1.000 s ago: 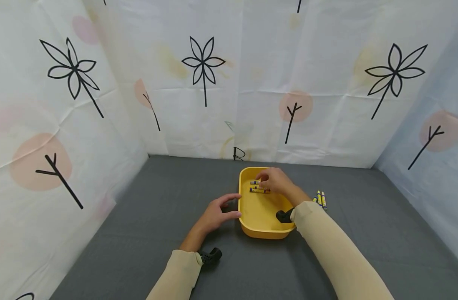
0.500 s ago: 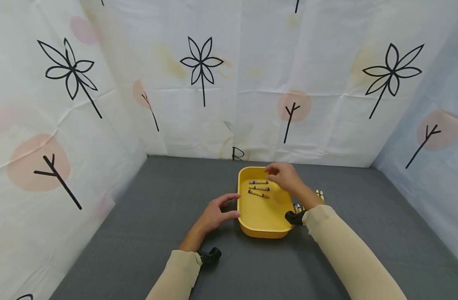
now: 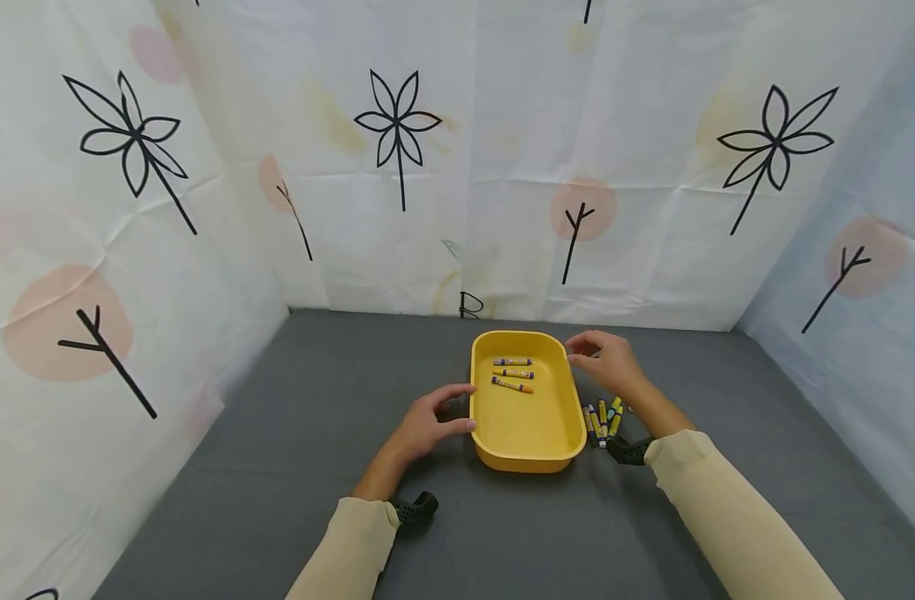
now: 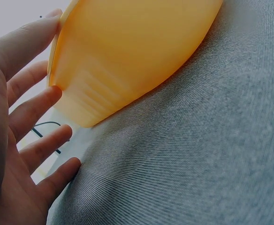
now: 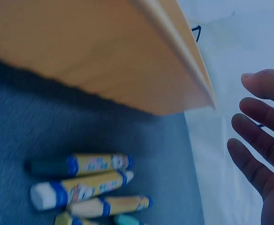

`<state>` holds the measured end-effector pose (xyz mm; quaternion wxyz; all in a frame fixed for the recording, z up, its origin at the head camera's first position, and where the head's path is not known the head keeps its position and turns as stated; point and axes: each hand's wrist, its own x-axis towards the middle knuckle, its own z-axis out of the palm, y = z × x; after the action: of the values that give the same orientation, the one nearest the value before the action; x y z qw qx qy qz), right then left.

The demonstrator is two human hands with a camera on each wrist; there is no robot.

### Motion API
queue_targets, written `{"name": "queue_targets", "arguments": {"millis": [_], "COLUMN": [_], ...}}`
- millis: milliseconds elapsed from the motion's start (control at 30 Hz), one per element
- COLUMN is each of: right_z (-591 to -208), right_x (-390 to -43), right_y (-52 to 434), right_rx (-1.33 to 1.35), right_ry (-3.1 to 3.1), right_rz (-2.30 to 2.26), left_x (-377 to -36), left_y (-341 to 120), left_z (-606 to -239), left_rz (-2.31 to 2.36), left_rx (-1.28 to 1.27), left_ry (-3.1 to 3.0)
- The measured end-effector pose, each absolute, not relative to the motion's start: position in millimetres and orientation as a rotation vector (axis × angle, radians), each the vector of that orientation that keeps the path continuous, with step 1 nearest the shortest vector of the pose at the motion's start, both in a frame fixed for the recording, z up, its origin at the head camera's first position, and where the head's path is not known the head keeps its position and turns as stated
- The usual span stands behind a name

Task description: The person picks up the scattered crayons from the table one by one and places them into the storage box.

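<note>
A yellow plastic tray stands on the grey cloth, with three crayons lying side by side in its far half. My left hand is at the tray's left side, thumb and fingertips right at the rim; the left wrist view has its fingers spread along the yellow wall. Beyond the tray's right rim, my right hand is in the air with nothing in it, fingers loosely bent. Several more crayons lie in a loose group on the cloth right of the tray, under the right wrist; the right wrist view has white, dark and pale ones.
Grey cloth covers the table. White sheets with printed flowers and trees hang behind it and on both sides. A black wrist camera is on the left wrist, another on the right.
My right hand has let go of a crayon in the tray and moved right, out past the rim. The crayon group beside the tray has come into sight. The left hand stays put.
</note>
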<state>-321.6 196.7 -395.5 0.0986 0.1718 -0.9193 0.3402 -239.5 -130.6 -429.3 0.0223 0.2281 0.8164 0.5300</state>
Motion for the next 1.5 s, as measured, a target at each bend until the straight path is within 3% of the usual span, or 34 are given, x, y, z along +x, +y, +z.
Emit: {"name": "queue_targets", "arguments": {"millis": [800,1500], "right_z": [-446.5,-455.1], "right_x": [-281.6,-280.1], "right_y": [241.1,243.7], "right_rx": [0.672,0.907], "right_ry": [-2.792,-2.716], "right_rz": [0.916,0.886], "left_x": [-240.2,-239.3], "left_y": [-129.6,-128.8], "left_z": [-430.6,-428.5], "left_rz": [1.646,1.651], "left_rx": [0.724,0.687], "left_ry": [2.535,2.516]}}
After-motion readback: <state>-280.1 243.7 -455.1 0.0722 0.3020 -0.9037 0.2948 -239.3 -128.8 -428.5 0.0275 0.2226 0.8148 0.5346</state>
